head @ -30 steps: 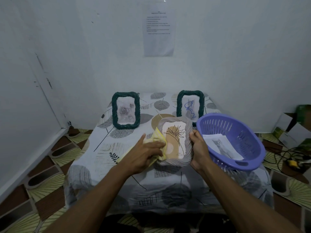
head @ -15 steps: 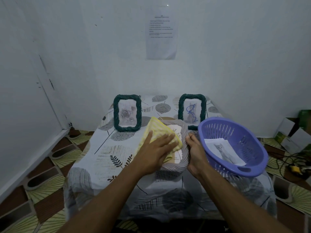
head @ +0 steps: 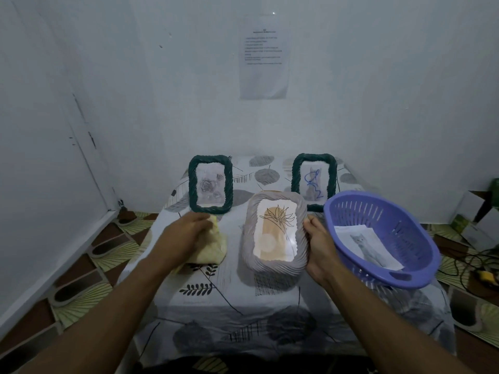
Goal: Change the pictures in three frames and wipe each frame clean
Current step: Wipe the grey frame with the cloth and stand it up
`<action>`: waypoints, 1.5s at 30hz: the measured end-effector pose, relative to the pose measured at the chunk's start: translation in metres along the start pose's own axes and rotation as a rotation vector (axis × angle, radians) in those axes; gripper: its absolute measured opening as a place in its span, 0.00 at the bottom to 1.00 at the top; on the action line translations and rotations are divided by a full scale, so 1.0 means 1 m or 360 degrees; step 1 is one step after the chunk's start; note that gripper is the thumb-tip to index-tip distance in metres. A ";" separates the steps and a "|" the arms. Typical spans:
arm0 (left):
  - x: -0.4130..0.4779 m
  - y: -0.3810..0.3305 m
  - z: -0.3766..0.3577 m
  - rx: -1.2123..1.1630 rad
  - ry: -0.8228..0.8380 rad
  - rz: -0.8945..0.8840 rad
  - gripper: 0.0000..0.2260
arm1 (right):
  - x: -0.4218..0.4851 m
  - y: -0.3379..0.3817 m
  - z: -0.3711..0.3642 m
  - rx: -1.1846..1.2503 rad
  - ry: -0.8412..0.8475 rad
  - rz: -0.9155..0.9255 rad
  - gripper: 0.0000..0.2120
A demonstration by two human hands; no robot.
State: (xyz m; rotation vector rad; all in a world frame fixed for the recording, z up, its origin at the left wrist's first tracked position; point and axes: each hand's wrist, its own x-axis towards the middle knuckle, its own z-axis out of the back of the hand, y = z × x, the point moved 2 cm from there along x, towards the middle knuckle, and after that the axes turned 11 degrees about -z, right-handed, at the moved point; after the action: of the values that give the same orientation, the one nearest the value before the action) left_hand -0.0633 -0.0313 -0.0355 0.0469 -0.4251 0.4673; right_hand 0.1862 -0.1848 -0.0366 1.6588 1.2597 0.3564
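Note:
A grey ribbed frame with an orange plant picture is tilted up at the table's middle; my right hand grips its right edge. To its left my left hand holds a yellow cloth down on the tablecloth, apart from the frame. Two dark green rope frames stand upright behind: the left one shows a rose, the right one a cat with blue scribble.
A purple plastic basket at the table's right holds a loose cat picture. The table has a leaf-patterned cloth and stands against white walls. Cardboard boxes and cables lie on the floor at right.
My left hand has carried the yellow cloth off the grey frame's glass, leftward and down onto the tablecloth. The picture is now uncovered. My right hand keeps its hold on the frame.

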 end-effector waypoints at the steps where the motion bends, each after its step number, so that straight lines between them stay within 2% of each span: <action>1: -0.002 -0.002 -0.002 -0.0004 0.0109 0.0009 0.13 | 0.000 0.001 -0.001 -0.0020 -0.0047 0.0011 0.13; 4: -0.003 -0.022 -0.019 0.0028 0.0386 -0.0027 0.12 | 0.002 -0.002 0.001 -0.0067 -0.0055 0.0025 0.12; 5: -0.002 -0.026 -0.025 0.0044 0.0394 0.0027 0.13 | 0.001 -0.001 0.001 -0.0085 -0.0074 0.0021 0.12; 7: 0.000 -0.030 -0.029 -0.0111 0.0162 0.0208 0.14 | 0.002 -0.001 0.005 -0.0094 -0.0087 0.0020 0.12; 9: 0.007 -0.035 -0.024 -0.0524 -0.0064 0.0342 0.17 | 0.004 0.001 0.007 -0.0089 -0.0112 0.0020 0.12; 11: 0.018 -0.044 -0.020 -0.0874 -0.0219 0.0413 0.15 | 0.007 0.001 0.009 -0.0114 -0.0126 0.0019 0.12; 17: 0.039 -0.075 -0.024 -0.1881 -0.0359 0.0816 0.11 | 0.010 0.003 0.003 -0.0151 -0.0074 0.0030 0.12; 20: 0.043 -0.081 -0.030 -0.2157 -0.0364 0.1026 0.09 | 0.009 0.005 0.004 -0.0269 -0.0051 0.0043 0.13; 25: 0.049 -0.086 -0.034 -0.2276 -0.0258 0.1123 0.07 | 0.011 0.006 0.002 -0.0436 0.0020 0.0078 0.13; 28: 0.056 -0.081 -0.037 -0.2435 -0.0332 0.1167 0.08 | 0.015 0.008 -0.002 -0.0439 0.0081 0.0079 0.12; 33: 0.072 -0.074 -0.037 -0.2811 -0.0568 0.1046 0.10 | 0.030 0.015 -0.006 -0.0398 0.0188 0.0119 0.12; 39: 0.102 -0.051 -0.049 -0.2682 -0.0585 0.1037 0.08 | 0.066 0.021 -0.011 -0.0424 0.0087 0.0145 0.12; 45: 0.142 -0.022 -0.067 -0.2414 -0.0608 0.1057 0.11 | 0.122 0.036 -0.024 -0.0400 0.0055 0.0152 0.11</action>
State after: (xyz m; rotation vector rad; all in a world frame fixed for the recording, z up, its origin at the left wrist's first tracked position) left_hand 0.0869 0.0186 -0.0380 -1.5318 -1.0916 0.6812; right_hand 0.2407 -0.0673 -0.0335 1.5054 1.1134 0.5798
